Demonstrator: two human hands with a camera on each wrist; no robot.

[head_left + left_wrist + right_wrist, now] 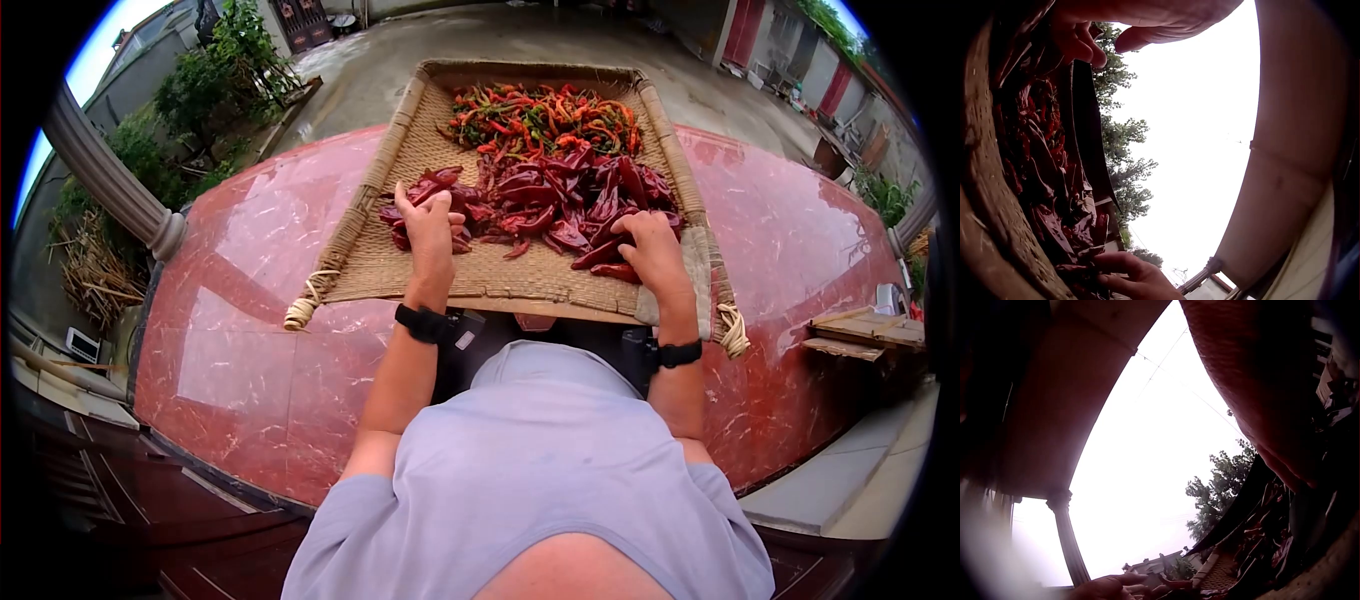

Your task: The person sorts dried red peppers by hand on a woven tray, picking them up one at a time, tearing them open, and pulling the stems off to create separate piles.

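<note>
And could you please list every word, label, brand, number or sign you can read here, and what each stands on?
There is no readable text in any view.
The small pale patch on the dark device at the left wrist may be a label, but is too small to read.
No lettering can be made out on the woven tray or the dark red chillies.

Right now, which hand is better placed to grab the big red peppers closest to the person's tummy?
Probably the right hand: it's right beside those peppers, while the left hand is farther away, beside other peppers.
</note>
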